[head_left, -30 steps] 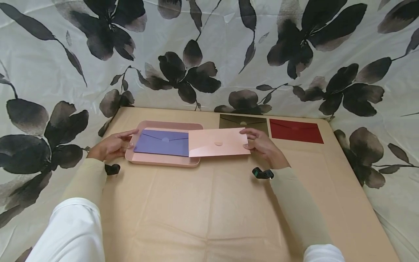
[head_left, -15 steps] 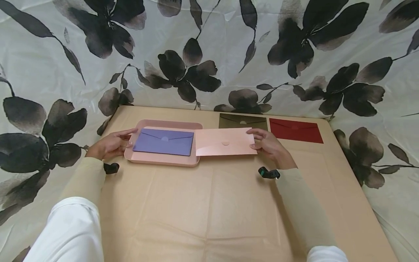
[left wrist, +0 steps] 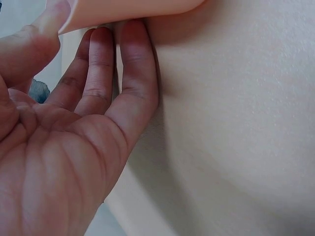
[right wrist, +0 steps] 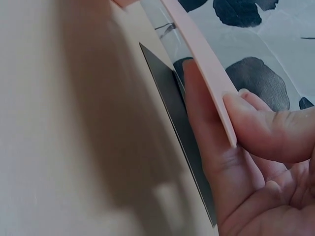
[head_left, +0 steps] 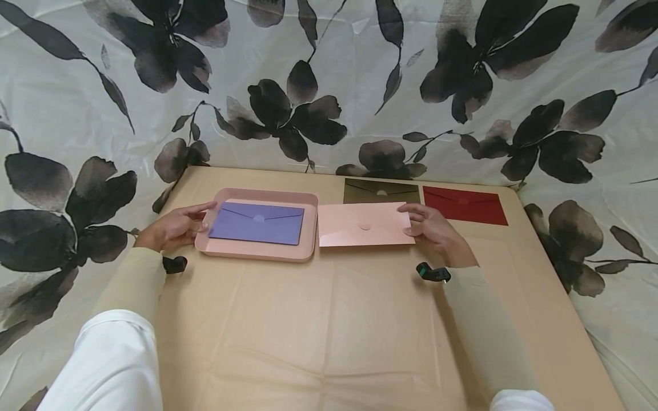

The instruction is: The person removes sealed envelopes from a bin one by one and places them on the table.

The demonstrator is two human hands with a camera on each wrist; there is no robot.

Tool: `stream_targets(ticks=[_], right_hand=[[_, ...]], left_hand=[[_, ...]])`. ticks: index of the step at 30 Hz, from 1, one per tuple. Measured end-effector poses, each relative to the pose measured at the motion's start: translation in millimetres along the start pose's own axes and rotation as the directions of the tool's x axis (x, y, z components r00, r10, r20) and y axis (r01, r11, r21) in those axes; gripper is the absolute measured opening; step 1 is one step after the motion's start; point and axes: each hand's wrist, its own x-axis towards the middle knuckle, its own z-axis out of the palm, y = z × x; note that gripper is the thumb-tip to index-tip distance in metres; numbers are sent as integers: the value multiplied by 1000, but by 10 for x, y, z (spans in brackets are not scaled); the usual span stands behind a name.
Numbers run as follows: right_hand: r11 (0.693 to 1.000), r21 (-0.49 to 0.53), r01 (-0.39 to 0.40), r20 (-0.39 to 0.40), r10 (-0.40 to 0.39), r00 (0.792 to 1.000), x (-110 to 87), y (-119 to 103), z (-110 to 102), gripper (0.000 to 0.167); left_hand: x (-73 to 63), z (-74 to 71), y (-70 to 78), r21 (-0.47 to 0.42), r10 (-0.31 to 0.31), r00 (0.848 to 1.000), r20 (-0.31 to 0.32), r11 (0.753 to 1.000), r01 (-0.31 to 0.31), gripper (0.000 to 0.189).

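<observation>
Right of the tray pinched by the left hand, right hand pinches pink envelope, long axis running left-right.

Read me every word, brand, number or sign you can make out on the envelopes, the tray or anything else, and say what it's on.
No text can be read in any view.
Pink envelope, blue envelope, green envelope, red envelope, tray: no lettering shows.
Black device on the right wrist: a green mark, too small to make out.
</observation>
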Motion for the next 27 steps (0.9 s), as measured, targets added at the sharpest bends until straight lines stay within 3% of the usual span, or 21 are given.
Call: stream_targets(ticks=[14, 27], right_hand=[[999, -33, -35, -19, 34, 999, -64, 63, -255, 55], [999, 9, -40, -39, 40, 998, -158, 134, -537, 52]], left_hand=[[-2, 10, 11, -6, -3, 1000, 2, 1000, 3, 79], [-9, 11, 6, -10, -10, 1000, -9, 1000, 10, 80]])
